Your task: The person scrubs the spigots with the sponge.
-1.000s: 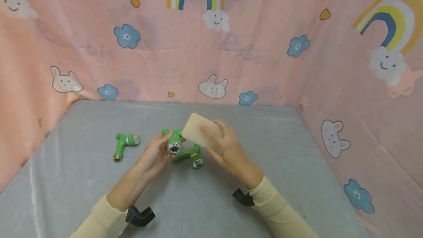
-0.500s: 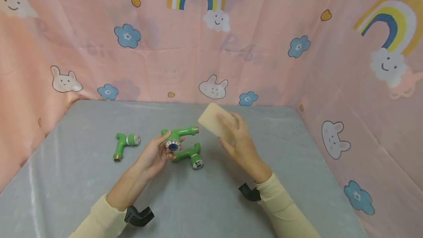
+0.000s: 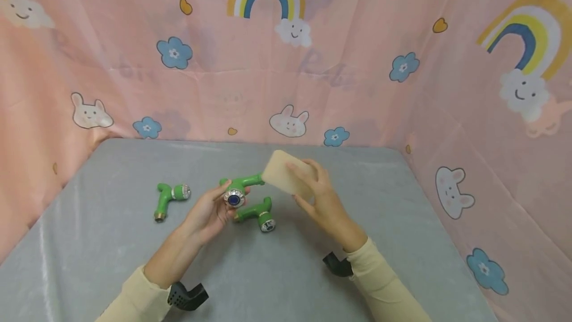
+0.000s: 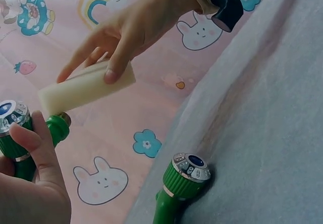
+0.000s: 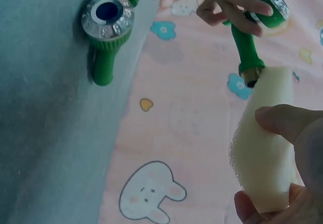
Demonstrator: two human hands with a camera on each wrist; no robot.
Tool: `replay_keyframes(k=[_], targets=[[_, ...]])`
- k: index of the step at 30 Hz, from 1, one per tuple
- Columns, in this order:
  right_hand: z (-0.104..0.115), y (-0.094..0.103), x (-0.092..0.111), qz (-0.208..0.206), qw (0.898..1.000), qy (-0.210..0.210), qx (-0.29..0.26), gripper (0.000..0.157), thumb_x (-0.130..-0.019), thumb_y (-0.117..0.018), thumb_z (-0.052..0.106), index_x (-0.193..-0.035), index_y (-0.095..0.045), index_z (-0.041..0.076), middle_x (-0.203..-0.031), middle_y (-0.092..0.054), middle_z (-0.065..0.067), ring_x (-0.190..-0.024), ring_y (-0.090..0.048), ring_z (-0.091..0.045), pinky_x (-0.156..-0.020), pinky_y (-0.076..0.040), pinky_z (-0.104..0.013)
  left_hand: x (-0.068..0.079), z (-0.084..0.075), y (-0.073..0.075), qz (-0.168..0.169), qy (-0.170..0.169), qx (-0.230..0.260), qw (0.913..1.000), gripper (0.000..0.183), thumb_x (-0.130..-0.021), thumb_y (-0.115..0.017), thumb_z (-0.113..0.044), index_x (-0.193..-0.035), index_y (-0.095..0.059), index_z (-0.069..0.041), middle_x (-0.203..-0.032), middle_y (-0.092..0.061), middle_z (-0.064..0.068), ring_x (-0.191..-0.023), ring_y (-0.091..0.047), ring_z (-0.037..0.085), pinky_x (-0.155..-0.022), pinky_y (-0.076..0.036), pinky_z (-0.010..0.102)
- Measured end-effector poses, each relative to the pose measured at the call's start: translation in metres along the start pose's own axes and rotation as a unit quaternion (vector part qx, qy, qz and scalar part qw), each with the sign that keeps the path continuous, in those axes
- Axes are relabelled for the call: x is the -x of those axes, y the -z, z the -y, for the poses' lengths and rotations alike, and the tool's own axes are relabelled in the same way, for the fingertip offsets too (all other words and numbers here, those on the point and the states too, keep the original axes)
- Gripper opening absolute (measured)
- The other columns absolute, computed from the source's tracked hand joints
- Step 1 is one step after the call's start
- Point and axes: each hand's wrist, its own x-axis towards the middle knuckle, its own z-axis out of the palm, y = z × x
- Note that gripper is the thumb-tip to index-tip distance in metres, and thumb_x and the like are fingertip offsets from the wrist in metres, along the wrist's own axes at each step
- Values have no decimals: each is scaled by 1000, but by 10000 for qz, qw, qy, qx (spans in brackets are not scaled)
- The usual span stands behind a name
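My left hand (image 3: 210, 217) holds a green tap (image 3: 250, 180) above the table, its silver knob with a dark blue cap turned toward the head camera. Fingers and thumb wrap the tap's body, and its brass-ended arm points right. In my right hand (image 3: 325, 207) is a cream sponge (image 3: 281, 170), pinched between thumb and fingers. The sponge's corner meets the tap's brass end, as the right wrist view shows at the sponge's tip (image 5: 275, 77). A second green tap (image 3: 254, 210) lies on the table just below the held one.
A third green tap (image 3: 165, 198) lies at the left on the grey cloth-covered table (image 3: 286, 282). A pink printed curtain (image 3: 348, 98) hangs behind and along the sides. Black mounts (image 3: 188, 297) sit at both wrists.
The sponge in my right hand moved away from the tap, up and to the right, baring the brass end, then came back down to it. My left hand keeps its hold, nearly still.
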Motion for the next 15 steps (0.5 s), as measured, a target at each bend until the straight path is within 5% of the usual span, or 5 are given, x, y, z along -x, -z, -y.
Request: replay_keyframes(k=[5,11,15], targets=[[-2,4,0,-242,9996,-70,110,68,-84,-80,4,-145,-55,17,-142,-45,-25,-124,-47,-45,-89,-55,-58,-1,-1,0,-116,23,148,9998,28,-112,-33,-32,-134,-37,-15,-103,-76,-2,-84,-72,8,-58,-47,10],[8,-5,4,151,9976,680,-34,65,-82,-81,3,-142,-58,16,-142,-46,-25,-125,-48,-45,-92,-56,-55,0,-2,-1,-10,148,480,9987,31,-112,-29,-30,-138,-30,-15,-104,-75,2,-81,-71,9,-58,-47,10],[8,-9,5,17,9973,730,-60,65,-77,-81,-7,-136,-63,15,-140,-47,-26,-126,-47,-46,-93,-56,-55,2,-3,-1,14,197,605,9980,29,-112,-28,-30,-137,-26,-16,-106,-73,3,-82,-69,9,-57,-47,9]])
